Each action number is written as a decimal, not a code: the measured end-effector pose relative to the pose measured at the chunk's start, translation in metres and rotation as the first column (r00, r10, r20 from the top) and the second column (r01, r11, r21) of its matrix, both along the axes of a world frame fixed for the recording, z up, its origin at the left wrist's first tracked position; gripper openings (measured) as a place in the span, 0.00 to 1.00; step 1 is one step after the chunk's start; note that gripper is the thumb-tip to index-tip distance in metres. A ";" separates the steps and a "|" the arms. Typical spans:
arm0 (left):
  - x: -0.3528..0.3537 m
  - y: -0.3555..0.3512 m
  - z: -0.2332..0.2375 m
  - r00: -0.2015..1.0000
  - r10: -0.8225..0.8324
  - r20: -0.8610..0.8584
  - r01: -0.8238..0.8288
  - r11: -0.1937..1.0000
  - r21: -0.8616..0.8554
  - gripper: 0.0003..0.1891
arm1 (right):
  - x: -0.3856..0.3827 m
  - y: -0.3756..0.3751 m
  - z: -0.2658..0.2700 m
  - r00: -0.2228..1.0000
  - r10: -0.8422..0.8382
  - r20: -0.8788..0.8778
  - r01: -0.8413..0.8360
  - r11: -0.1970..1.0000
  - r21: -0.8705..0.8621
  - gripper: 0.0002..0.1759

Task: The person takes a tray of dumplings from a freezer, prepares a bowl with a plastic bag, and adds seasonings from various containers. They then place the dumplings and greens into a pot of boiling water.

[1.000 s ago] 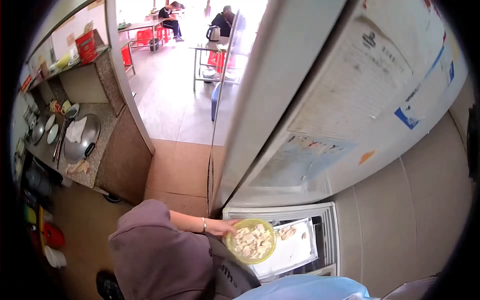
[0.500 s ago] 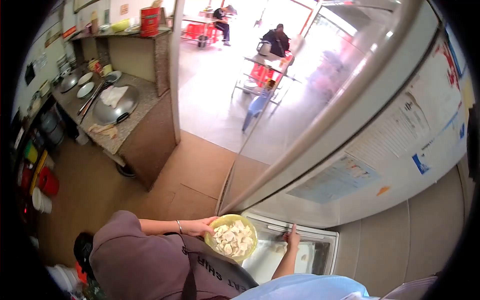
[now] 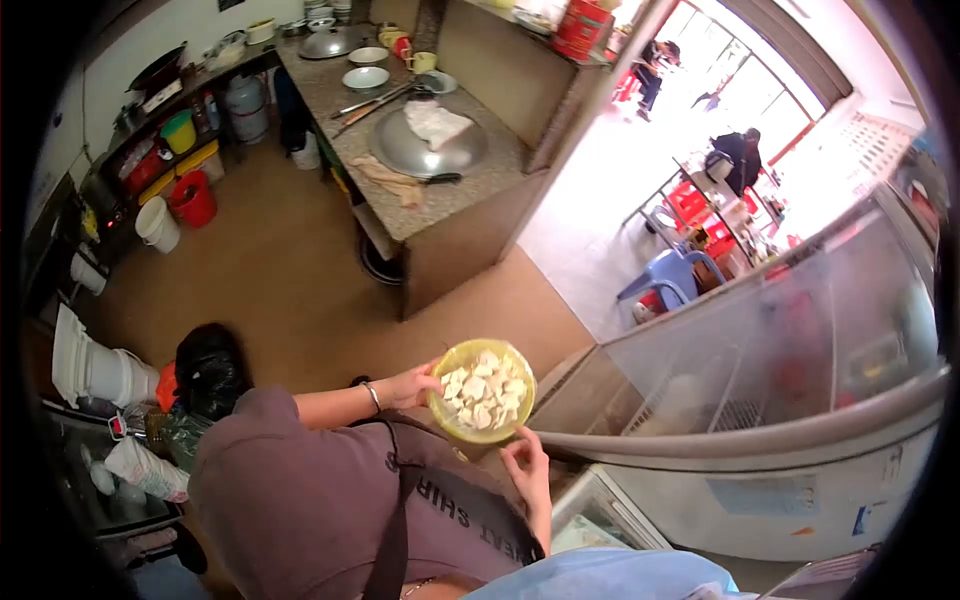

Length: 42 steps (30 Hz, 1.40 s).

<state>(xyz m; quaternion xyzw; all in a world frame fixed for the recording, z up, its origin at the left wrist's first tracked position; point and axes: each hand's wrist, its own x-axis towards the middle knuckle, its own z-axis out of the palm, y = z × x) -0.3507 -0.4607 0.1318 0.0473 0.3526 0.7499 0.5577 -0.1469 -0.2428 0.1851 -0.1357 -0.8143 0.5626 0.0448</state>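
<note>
A yellow bowl (image 3: 461, 428) is held in front of me, full of pale folded dumplings (image 3: 485, 388). My left hand (image 3: 412, 385), with a bracelet at the wrist, grips the bowl's left rim. At the lower right rim is my right hand (image 3: 527, 468), its thumb and fingers curled in against the edge; how firmly it grips is hard to see. Below and right of this hand lies a chest freezer (image 3: 615, 505) with a pale frame, partly hidden by my arm and a blue cloth.
A tall appliance with a glass front (image 3: 760, 360) stands close on my right. Ahead, a stone counter (image 3: 455, 205) bears a large metal lid (image 3: 390, 150), bowls and cloths. Buckets (image 3: 193, 200) and a black bag (image 3: 213, 370) are on the left. People sit at tables beyond the doorway.
My view has turned left. The bowl has moved away from the freezer in my left hand. My right hand has left the freezer's edge and come to the bowl's rim.
</note>
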 end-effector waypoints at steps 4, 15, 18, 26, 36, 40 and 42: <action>-0.082 -0.101 0.035 0.976 0.208 -0.062 -0.206 0.978 0.037 0.38 | -0.132 -0.095 0.025 0.966 0.247 -0.071 -0.233 0.959 0.164 0.21; -0.275 -0.297 0.090 0.781 0.603 -0.163 -0.590 0.797 0.129 0.37 | -0.451 -0.259 0.042 0.791 0.500 -0.353 -0.400 0.859 0.320 0.15; -0.318 -0.329 0.102 0.682 0.690 -0.243 -0.685 0.718 0.118 0.36 | -0.536 -0.280 0.061 0.762 0.551 -0.339 -0.454 0.829 0.326 0.13; -0.480 -0.407 0.085 0.559 0.768 -0.313 -0.797 0.602 0.054 0.29 | -0.800 -0.279 0.134 0.706 0.435 -0.558 -0.207 0.881 0.425 0.12; -0.641 -0.486 0.022 0.360 0.917 -0.174 -0.897 0.288 -0.336 0.15 | -1.135 -0.222 0.254 0.684 0.052 -0.727 0.305 0.885 0.351 0.12; -0.717 -0.523 -0.050 0.465 0.885 -0.008 -0.819 0.427 -0.384 0.13 | -1.231 -0.207 0.273 0.672 -0.081 -0.736 0.409 0.870 0.277 0.14; -0.778 -0.526 -0.035 0.544 0.838 -0.035 -0.784 0.493 -0.378 0.13 | -1.272 -0.201 0.282 0.686 -0.175 -0.706 0.493 0.826 0.273 0.16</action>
